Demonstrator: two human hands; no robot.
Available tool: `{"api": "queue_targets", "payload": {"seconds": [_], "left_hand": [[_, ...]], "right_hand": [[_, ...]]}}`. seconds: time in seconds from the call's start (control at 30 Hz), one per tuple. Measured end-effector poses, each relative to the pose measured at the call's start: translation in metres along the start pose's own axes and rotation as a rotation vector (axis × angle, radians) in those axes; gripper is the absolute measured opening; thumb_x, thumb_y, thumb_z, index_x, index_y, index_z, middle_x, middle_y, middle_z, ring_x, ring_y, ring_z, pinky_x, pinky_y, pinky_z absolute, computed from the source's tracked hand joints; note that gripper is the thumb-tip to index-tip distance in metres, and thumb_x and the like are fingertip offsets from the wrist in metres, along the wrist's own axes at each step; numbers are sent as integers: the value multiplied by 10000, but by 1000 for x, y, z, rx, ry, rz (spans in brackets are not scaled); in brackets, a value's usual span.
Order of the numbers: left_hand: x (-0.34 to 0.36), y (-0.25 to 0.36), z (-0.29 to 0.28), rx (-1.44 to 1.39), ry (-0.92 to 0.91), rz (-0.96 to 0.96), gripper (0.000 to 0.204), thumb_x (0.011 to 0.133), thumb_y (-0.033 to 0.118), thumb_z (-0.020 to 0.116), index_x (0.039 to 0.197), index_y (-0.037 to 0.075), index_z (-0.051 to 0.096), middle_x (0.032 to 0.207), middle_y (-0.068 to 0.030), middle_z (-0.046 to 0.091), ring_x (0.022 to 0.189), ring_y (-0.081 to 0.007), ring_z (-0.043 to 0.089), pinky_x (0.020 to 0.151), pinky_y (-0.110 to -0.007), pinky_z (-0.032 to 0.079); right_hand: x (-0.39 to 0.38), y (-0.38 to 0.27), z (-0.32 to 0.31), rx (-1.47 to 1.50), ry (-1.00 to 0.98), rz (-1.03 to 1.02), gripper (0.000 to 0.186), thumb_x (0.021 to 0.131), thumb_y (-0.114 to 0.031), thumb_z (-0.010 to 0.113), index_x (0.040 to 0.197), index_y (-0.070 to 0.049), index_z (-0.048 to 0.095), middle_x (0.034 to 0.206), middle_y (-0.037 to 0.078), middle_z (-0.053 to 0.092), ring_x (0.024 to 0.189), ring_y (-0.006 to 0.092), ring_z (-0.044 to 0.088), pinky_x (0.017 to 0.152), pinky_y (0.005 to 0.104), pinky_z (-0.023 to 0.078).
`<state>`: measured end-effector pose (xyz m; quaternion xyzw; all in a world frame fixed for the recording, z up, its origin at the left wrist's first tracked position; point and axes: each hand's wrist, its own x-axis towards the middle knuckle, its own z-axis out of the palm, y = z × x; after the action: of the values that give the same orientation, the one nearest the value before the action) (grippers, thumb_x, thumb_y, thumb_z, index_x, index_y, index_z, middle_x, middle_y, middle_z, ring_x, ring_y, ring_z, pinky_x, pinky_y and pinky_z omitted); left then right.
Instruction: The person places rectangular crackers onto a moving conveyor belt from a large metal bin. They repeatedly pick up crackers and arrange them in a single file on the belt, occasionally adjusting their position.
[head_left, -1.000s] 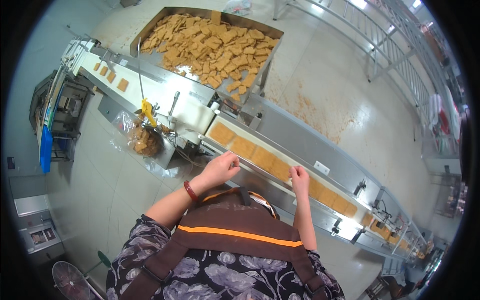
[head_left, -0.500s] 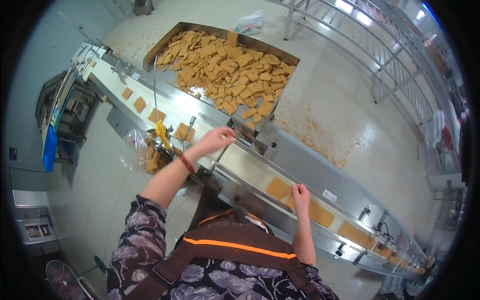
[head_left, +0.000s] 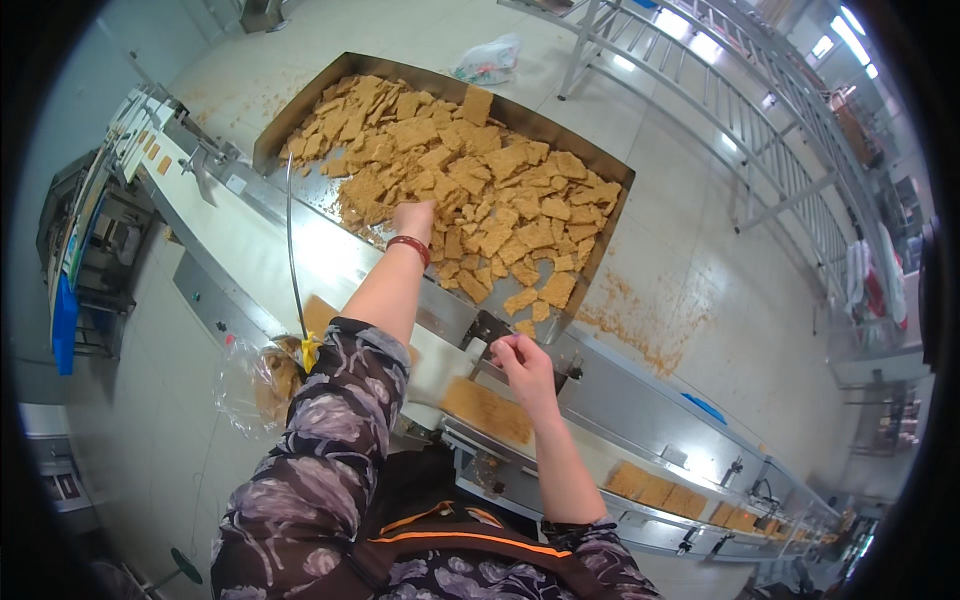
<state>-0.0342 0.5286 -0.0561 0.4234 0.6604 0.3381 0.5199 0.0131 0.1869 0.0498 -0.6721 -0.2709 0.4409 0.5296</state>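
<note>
My left hand [head_left: 413, 216] reaches over the conveyor into a wide metal tray [head_left: 600, 225]. It touches the heap of flat golden-brown biscuit-like pieces [head_left: 500, 165], many of them broken. Its fingertips are hidden, so I cannot see whether it holds a piece. My right hand [head_left: 523, 366] is curled closed above the belt's far edge, beside the tray's near corner, with nothing showing in it. Just left of that wrist, a brown rectangular slab [head_left: 486, 408] lies on the pale conveyor belt [head_left: 585, 440]. Another slab [head_left: 318, 313] is partly covered by my left sleeve.
A clear plastic bag [head_left: 243, 385] with brown pieces hangs at the near side, by a yellow fitting [head_left: 309, 352] on a thin rod. More slabs [head_left: 655, 490] line the belt to the right. Crumbs [head_left: 640, 330] litter the floor near a metal railing [head_left: 740, 120].
My left hand has moved from above the belt out into the tray's heap. My right hand has shifted left and away from me, to the tray's near corner. The view has shifted.
</note>
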Motion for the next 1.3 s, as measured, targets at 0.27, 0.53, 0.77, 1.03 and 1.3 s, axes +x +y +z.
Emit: {"api": "queue_targets", "payload": {"seconds": [0.27, 0.53, 0.77, 1.03, 1.3], "left_hand": [[10, 15, 21, -76, -109, -107, 416, 740, 233, 761, 976, -99, 676, 1036, -204, 683, 917, -286, 669, 781, -379, 506], [-22, 63, -8, -26, -34, 146, 261, 789, 125, 643, 940, -31, 498, 1006, -188, 606, 886, -341, 609, 785, -451, 464], [-46, 104, -53, 390, 59, 754, 366, 904, 155, 537, 1244, 42, 460, 1156, -189, 530, 978, -375, 582, 843, -438, 474], [-45, 97, -44, -440, -423, -24, 229, 931, 207, 582, 1126, 88, 593, 899, -63, 617, 747, -200, 600, 609, -339, 484], [-210, 57, -61, -472, -897, -250, 351, 936, 215, 608, 1259, 99, 536, 1125, -54, 617, 932, -161, 597, 676, -281, 510]], "right_hand": [[152, -24, 29, -415, 278, -302, 209, 907, -226, 616, 930, -19, 632, 802, 156, 653, 759, 306, 643, 691, 374, 492], [296, -44, 60, -1340, 275, -331, 307, 893, -225, 611, 1163, -82, 576, 1163, 146, 582, 1118, 305, 553, 854, 427, 518], [288, -55, 46, -1395, 306, -379, 144, 945, -201, 549, 984, -66, 585, 928, 144, 666, 792, 281, 659, 658, 426, 542], [168, -90, -14, -480, 450, -593, 206, 912, -224, 615, 980, -32, 586, 756, 155, 637, 668, 288, 623, 627, 371, 488], [-134, 43, -124, -4, 313, 24, 293, 891, -83, 647, 1142, -49, 500, 714, 18, 525, 641, 89, 539, 582, 239, 454]]}}
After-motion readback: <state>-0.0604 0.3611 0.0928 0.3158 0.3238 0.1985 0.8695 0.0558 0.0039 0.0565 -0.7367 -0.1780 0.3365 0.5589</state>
